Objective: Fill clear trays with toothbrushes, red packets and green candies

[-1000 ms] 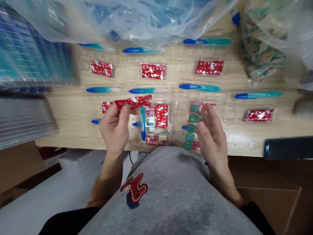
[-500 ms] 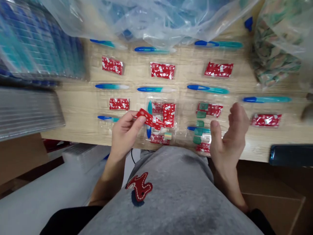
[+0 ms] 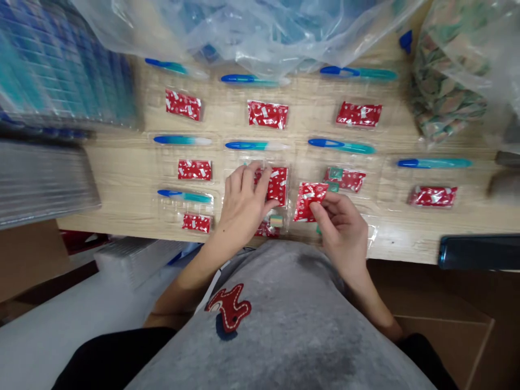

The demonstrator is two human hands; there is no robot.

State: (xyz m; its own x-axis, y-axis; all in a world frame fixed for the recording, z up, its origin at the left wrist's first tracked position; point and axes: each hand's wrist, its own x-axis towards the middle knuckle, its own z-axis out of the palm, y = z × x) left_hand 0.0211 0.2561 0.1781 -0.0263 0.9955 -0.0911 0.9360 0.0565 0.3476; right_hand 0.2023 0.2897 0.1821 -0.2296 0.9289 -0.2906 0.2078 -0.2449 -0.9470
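Observation:
My right hand [image 3: 344,230] pinches a small red packet with white spots [image 3: 307,201] between thumb and fingers, just above the table. My left hand [image 3: 244,203] reaches over a clear plastic tray [image 3: 287,172] in the middle, its thumb apart from the bent fingers and nothing visible in its grasp. Beside those fingers lies another red packet [image 3: 279,185]. A small striped block [image 3: 276,220] sits near the left thumb. Behind the right hand, green translucent pieces [image 3: 335,173] rest on a further red packet [image 3: 352,180]. My left hand covers much of its tray.
Rows of clear trays with blue-teal pens [image 3: 341,146] and red packets [image 3: 268,115] cover the wooden table [image 3: 122,184]. Large plastic bags [image 3: 260,38] line the back. Stacked trays [image 3: 44,181] stand at left. A dark phone [image 3: 479,252] lies at the right edge.
The red packet has passed from my left hand to my right, which came inward and closed on it. My left hand moved right, over the middle tray.

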